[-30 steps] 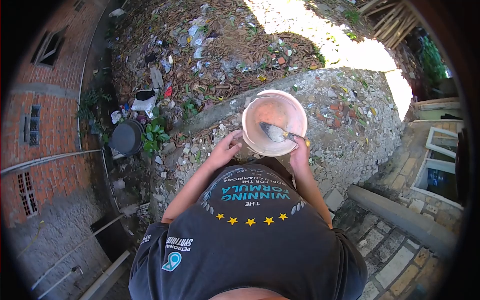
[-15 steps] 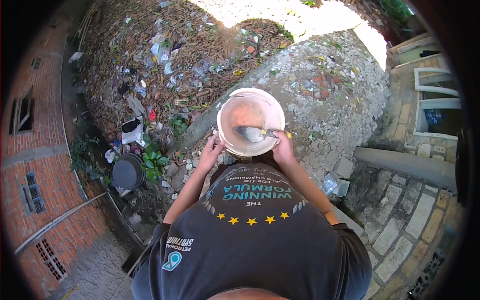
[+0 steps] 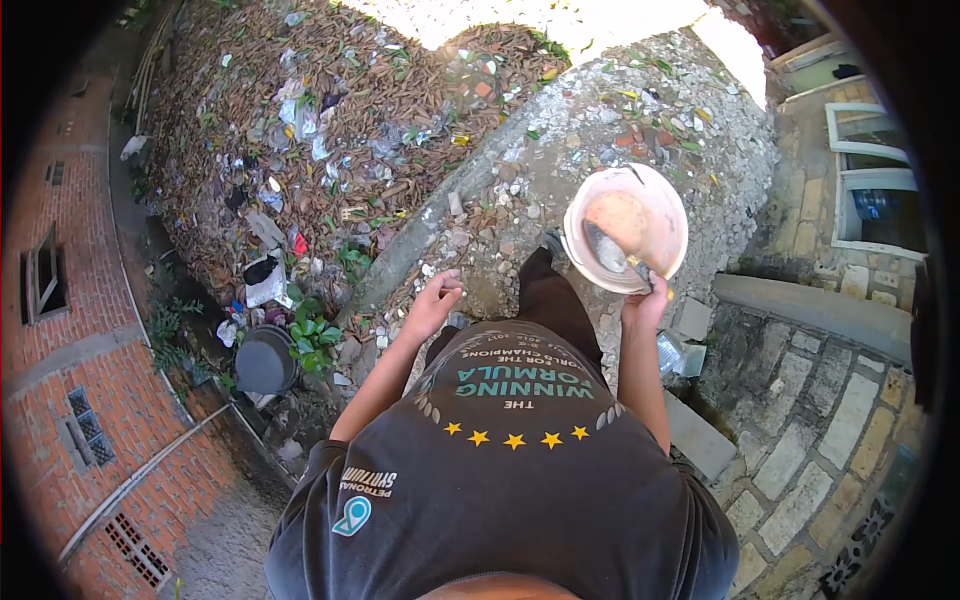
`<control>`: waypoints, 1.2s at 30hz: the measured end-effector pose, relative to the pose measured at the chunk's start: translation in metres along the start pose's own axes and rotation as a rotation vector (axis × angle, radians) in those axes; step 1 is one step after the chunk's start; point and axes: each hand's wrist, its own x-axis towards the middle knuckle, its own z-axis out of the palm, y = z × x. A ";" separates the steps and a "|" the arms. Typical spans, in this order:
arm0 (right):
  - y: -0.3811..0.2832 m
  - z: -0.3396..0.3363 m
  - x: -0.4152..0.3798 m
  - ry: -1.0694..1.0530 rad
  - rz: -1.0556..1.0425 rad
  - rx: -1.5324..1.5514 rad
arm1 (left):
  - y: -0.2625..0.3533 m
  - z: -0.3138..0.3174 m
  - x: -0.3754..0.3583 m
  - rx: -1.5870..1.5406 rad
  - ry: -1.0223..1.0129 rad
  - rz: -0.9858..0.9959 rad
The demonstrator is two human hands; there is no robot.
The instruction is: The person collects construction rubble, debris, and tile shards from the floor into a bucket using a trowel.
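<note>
We hold the pale pink, round plastic bucket [image 3: 668, 228] by its rim, with the grey-bladed metal trowel [image 3: 605, 248] inside, in our right hand [image 3: 646, 302], while our left hand [image 3: 434, 304], loosely curled, hangs free.

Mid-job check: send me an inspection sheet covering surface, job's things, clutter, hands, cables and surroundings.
Surface: uneven rubble ground.
Job's things: bucket, trowel in it.
Clutter: litter among dry leaves; dark basin at left.
Hands: right hand grips bucket rim and trowel handle; left hand empty, apart from bucket.
Cables: nothing certain; pale line along brick wall may be pipe.
Surroundings: brick wall left, white-framed window right.
</note>
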 end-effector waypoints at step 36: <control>-0.012 0.149 0.307 -0.045 0.108 -0.042 | 0.236 0.109 0.426 0.225 -0.637 0.185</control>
